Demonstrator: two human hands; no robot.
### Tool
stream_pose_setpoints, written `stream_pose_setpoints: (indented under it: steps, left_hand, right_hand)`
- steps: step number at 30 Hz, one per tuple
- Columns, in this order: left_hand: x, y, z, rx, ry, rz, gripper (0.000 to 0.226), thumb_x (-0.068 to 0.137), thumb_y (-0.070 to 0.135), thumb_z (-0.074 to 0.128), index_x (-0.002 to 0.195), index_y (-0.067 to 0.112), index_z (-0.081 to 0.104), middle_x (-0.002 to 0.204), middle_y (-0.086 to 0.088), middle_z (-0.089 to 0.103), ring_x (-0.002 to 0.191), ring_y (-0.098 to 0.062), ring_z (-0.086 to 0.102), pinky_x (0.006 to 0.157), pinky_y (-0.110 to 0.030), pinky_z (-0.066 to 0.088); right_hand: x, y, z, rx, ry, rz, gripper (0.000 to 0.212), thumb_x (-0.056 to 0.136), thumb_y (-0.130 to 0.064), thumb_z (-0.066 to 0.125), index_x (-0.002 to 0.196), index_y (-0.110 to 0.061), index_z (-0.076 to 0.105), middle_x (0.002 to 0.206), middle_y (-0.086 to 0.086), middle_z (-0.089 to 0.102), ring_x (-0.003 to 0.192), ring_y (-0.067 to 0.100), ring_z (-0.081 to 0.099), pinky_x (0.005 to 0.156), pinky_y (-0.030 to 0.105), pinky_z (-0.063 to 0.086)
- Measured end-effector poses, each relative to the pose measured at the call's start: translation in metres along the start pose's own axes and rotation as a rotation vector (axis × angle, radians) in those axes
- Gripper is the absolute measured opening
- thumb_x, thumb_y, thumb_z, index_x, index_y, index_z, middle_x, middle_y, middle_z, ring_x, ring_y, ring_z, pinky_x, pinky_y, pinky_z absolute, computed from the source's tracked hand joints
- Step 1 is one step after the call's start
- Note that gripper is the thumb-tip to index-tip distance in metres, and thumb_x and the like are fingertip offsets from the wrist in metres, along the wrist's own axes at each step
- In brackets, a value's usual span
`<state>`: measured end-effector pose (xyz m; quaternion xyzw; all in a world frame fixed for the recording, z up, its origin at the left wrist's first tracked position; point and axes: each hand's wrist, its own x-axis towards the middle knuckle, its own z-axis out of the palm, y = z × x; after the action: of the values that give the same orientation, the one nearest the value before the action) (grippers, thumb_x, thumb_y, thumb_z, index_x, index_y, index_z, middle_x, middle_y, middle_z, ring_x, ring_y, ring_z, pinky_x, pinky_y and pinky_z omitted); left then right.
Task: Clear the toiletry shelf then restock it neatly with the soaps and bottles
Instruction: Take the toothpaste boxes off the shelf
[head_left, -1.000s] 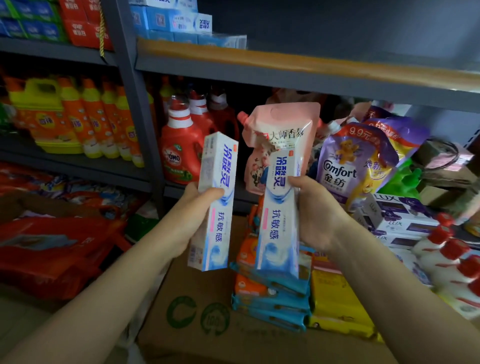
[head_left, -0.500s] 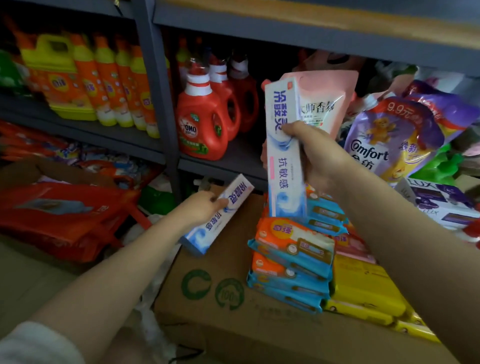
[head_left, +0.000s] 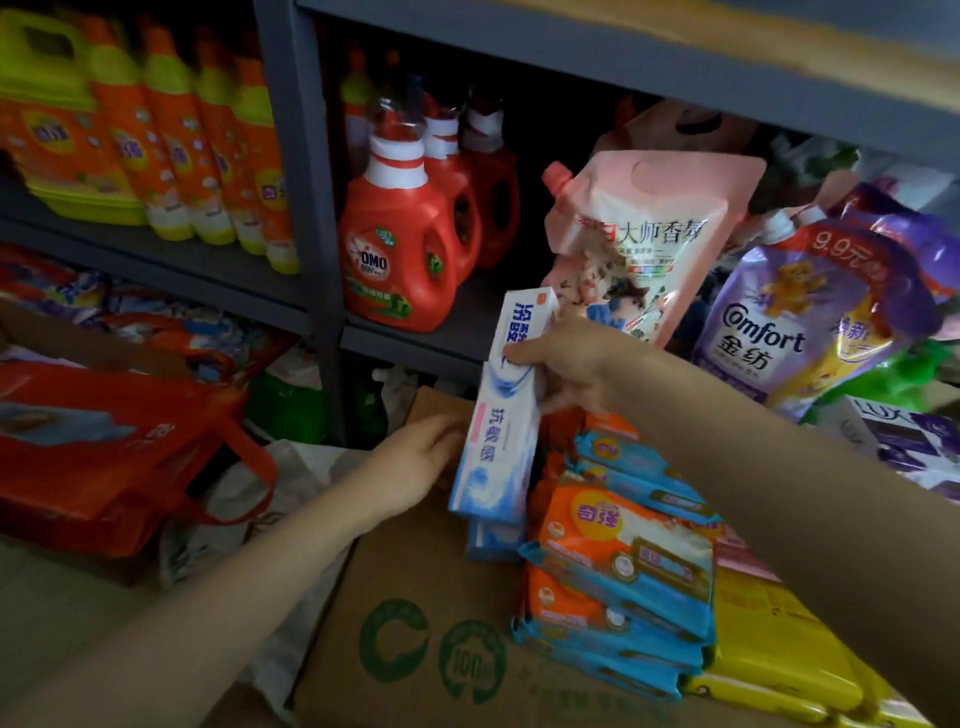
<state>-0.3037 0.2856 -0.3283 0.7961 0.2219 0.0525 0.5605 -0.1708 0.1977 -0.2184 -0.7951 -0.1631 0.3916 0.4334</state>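
The right hand (head_left: 574, 364) pinches a long, glossy white-and-blue carton (head_left: 498, 410) near its top, holding it almost upright over the cardboard box (head_left: 415, 597). The left hand (head_left: 415, 462) sits just left of it with fingers loosely bent; its grip is hidden. A second carton (head_left: 491, 540) lies below. Three red plastic jugs (head_left: 400, 254) stand on the grey metal shelf (head_left: 415, 338) beyond, right of them one soft pink pouch (head_left: 649, 234).

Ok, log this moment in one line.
right hand: grips toothpaste box upright | left hand: beside box, grip unclear | below: cardboard carton | wipes stack alongside
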Motion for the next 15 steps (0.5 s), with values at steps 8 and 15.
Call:
stream_pose_setpoints:
  steps: [8,15]
  left_hand:
    - [0.003,0.011,0.004,-0.222,-0.100,0.039,0.028,0.094,0.024,0.052,0.116,0.041,0.047,0.115,0.020,0.059,0.093,0.012,0.059,0.079,-0.009,0.047]
    - [-0.010,0.016,0.027,-0.422,-0.158,-0.001,0.058,0.098,0.013,0.043,0.142,0.040,0.016,0.138,0.013,0.040,0.125,-0.008,0.044,0.102,-0.030,0.039]
  right_hand:
    - [0.022,0.003,0.012,-0.616,0.046,0.000,0.053,0.084,-0.016,0.068,0.129,0.000,0.044,0.126,0.013,0.056,0.111,0.028,0.057,0.088,0.035,0.048]
    - [0.016,-0.008,-0.010,-0.973,0.195,-0.333,0.034,0.090,-0.012,0.055,0.121,0.000,0.054,0.126,0.014,0.055,0.117,0.028,0.052,0.093,0.031,0.040]
